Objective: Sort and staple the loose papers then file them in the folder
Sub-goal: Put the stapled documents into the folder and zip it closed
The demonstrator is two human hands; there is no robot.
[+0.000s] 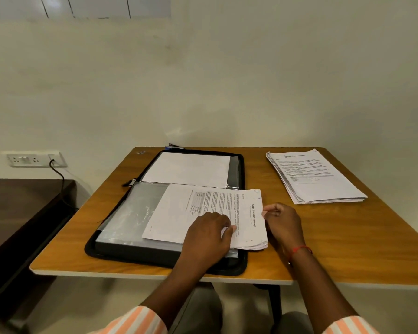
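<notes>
The paper bundle (198,213) lies on the open folder (121,213) at the bench (348,237) centre. The right hand (284,224) pinches its 3 o'clock edge, likely to steer it. The left hand (206,237) lies on top with fingers bent — pinning or gripping, I cannot tell. The loose papers (319,179) wait at 2 o'clock.

An open folder (121,247) lay on the worktop (348,249), a paper bundle (203,213) on it, a paper stack (316,177) right.
</notes>
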